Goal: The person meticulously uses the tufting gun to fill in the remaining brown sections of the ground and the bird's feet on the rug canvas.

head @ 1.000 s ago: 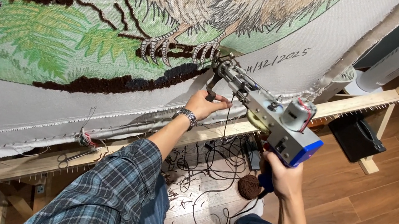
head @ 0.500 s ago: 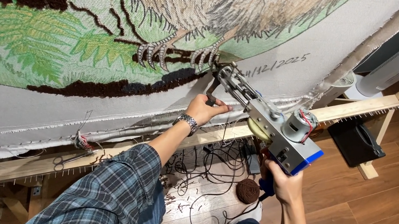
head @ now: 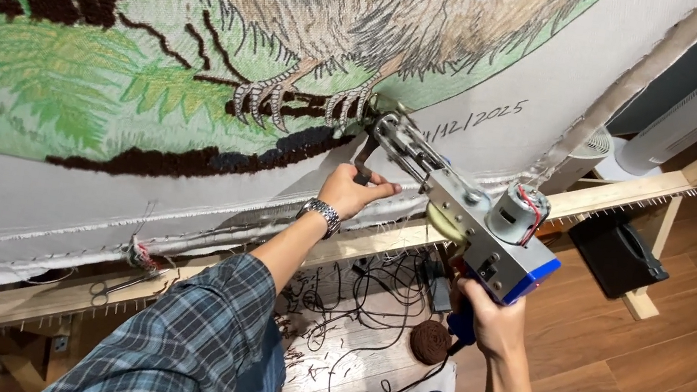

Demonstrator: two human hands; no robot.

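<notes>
Stretched cloth [head: 179,206] on a wooden frame [head: 620,188] fills my view. Against its brown branch I press the tufting gun [head: 467,210]. My left hand [head: 350,189] grips its front handle; my right hand [head: 492,321] is wrapped around its rear grip, below the cloth.

Warm, even light; edges perhaps slightly distorted.

Two hands are seen: left hand [head: 349,191], right hand [head: 492,321]. One tufting gun [head: 467,215], one stretched tufting cloth [head: 89,183], one wristwatch [head: 322,214], one brown yarn ball [head: 431,342] and one wooden frame [head: 620,188] are counted.
</notes>
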